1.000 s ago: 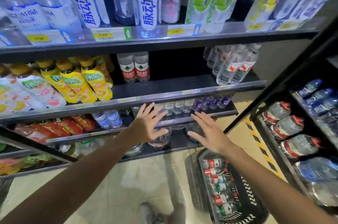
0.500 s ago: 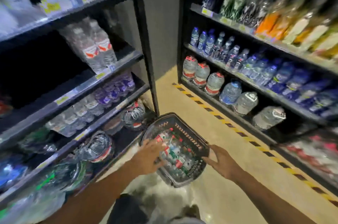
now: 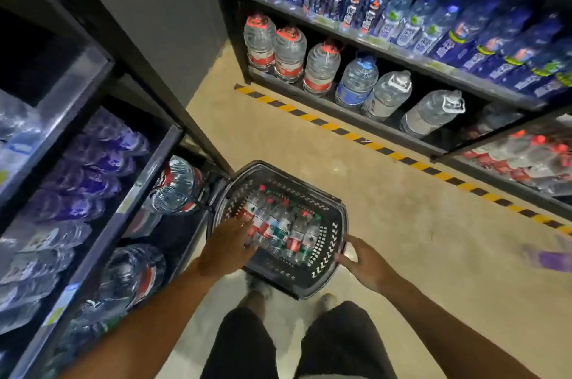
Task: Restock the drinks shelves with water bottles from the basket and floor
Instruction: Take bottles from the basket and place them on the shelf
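A black plastic basket (image 3: 338, 211) stands on the floor in front of my feet. Several small water bottles (image 3: 286, 228) with red and green labels lie in it. My left hand (image 3: 224, 247) reaches in from the left, its spread fingers resting on the nearest bottles without closing round one. My right hand (image 3: 362, 258) is at the basket's right rim, fingertips touching it and fingers apart. The drinks shelf (image 3: 145, 174) rises on my left, just beside the basket.
Large water jugs (image 3: 175, 188) lie on the left shelf's bottom level, with purple-labelled bottles (image 3: 93, 162) above. A second shelf unit at the right holds big jugs (image 3: 291, 53) and blue bottles (image 3: 402, 19). Yellow-black tape (image 3: 340, 131) crosses the floor. My shoes (image 3: 328, 301) stand behind the basket.
My view has swung from the left shelves down to the basket. Both hands came down from the shelf front; the left went onto the bottles and the right to the rim.
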Motion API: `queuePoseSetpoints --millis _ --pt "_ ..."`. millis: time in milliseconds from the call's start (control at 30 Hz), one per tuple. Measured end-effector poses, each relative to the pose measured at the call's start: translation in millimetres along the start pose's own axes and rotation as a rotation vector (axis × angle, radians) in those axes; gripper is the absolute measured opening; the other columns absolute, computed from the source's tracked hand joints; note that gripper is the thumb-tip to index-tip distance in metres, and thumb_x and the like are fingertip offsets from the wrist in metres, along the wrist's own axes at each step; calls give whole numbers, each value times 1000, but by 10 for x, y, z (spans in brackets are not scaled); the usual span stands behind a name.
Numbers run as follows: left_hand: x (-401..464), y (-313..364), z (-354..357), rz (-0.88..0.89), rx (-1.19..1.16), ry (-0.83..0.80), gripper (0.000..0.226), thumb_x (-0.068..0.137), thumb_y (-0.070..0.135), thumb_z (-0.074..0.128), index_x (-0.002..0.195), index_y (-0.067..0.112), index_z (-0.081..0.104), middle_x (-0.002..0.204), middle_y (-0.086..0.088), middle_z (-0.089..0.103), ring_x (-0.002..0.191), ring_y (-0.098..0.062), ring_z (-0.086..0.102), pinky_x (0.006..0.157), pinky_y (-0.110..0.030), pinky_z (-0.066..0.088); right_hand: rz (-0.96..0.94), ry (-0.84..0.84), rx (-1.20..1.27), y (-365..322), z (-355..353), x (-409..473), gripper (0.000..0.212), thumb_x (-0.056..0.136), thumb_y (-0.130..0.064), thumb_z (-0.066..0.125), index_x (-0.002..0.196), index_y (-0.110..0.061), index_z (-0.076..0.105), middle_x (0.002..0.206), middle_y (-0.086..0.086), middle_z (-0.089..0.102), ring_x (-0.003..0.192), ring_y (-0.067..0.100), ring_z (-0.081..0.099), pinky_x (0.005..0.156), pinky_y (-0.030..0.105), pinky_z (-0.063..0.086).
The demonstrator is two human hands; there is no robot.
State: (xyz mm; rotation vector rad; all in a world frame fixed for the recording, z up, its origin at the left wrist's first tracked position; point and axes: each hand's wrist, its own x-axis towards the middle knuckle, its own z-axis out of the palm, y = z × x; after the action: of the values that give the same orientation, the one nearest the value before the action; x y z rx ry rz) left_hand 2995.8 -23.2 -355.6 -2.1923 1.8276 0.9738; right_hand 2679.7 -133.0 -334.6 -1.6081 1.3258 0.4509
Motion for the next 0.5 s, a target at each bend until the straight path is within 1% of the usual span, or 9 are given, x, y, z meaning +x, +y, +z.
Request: queuePoseSetpoints --millis 100,167,200,233,267,300,333,400,500 --pt "546 -458 437 -92 20 -116 64 95 49 57 151 24 38 155 -2 44 140 -26 44 119 -38 34 75 16 118 97 347 553 51 99 -39 63 146 -26 48 142 -3 59 118 9 61 92 17 41" --pt "882 -758 825 -120 -10 -140 69 94 49 59 154 27 33 157 -2 40 142 -26 40 120 -40 34 118 4 206 265 626 972 42 97 -35 67 136 -34 51 125 -12 62 91 -17 62 75 1 41" --pt "1038 -900 1025 -122 -37 -135 68 93 48 59 153 26 35 156 -2 42 142 -26 42 119 -41 35 142 -24 220 365 783 1196 41 96 -33 68 134 -34 52 123 -13 62 88 -23 60 72 -2 42" --pt "1191 -1029 1232 -129 -77 -131 67 92 47 60 151 24 38 154 -3 45 140 -27 43 117 -42 37 176 -60 242 478 963 1419 41 96 -31 68 134 -31 54 126 -9 63 93 -20 62 75 1 47" --pt "1348 -1137 1432 -147 -119 -117 66 91 43 62 149 20 43 151 -6 49 138 -29 47 115 -44 39 207 -77 252 598 1158 1641 41 96 -29 68 135 -27 56 130 -3 64 102 -8 66 83 10 52" --pt "1508 -1234 1625 -166 -145 -102 64 89 37 68 146 14 49 145 -11 54 134 -34 51 113 -47 42 228 -77 259 730 1366 1869 41 97 -26 68 136 -23 56 134 3 63 112 9 66 95 21 53" --pt "1680 -1321 1818 -185 -152 -95 61 86 29 74 140 8 54 138 -16 60 128 -38 56 110 -50 44 238 -67 225 861 1576 2082 41 97 -24 68 136 -19 56 135 5 61 118 18 63 104 24 44" --pt "2031 -1471 2192 -228 -155 -117 61 82 23 79 135 4 57 130 -19 63 123 -40 59 107 -52 45 193 -73 98 1070 1925 2424 47 97 -30 67 141 -21 52 136 -6 54 124 12 53 102 10 24" --pt "2521 -1636 2704 -267 -253 -120 75 85 23 77 149 5 43 147 -15 51 138 -32 47 115 -46 37 118 -173 21 1336 2349 2876 61 99 -35 63 152 -24 37 148 -8 47 140 13 46 110 14 25"
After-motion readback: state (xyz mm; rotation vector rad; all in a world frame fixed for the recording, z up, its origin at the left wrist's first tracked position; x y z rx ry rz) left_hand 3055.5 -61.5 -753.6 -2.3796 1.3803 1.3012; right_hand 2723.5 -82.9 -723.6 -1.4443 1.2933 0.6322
